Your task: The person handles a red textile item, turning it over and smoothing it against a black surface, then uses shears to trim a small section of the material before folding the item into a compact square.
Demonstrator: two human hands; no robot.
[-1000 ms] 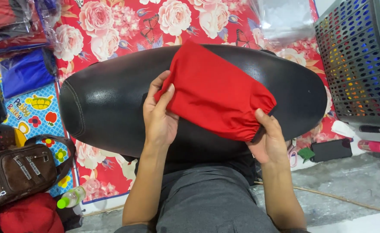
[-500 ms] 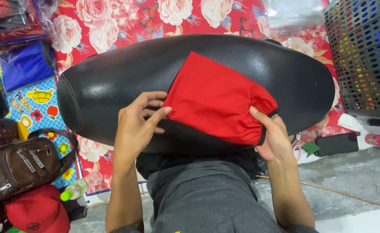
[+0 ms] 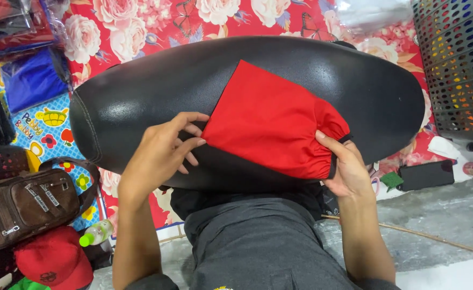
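A red fabric cover [image 3: 271, 121] with a gathered elastic edge lies across a black padded seat [image 3: 140, 91] that rests on my lap. My left hand [image 3: 164, 153] lies on the seat with its fingertips touching the cover's lower left corner. My right hand [image 3: 344, 166] grips the gathered right end of the cover at the seat's near edge, thumb on top. Part of the cover's elastic hem is hidden under my right hand.
A floral red mat [image 3: 140, 24] lies beneath the seat. A brown bag [image 3: 24, 204], a red cap [image 3: 54, 258] and a small bottle [image 3: 97, 233] sit at the left. A grey perforated basket [image 3: 456, 64] stands at the right, with a black phone [image 3: 424, 174] below it.
The red cover has been spread flatter and slid leftward over the seat. My left hand has moved from on top of the cover to its lower left corner.
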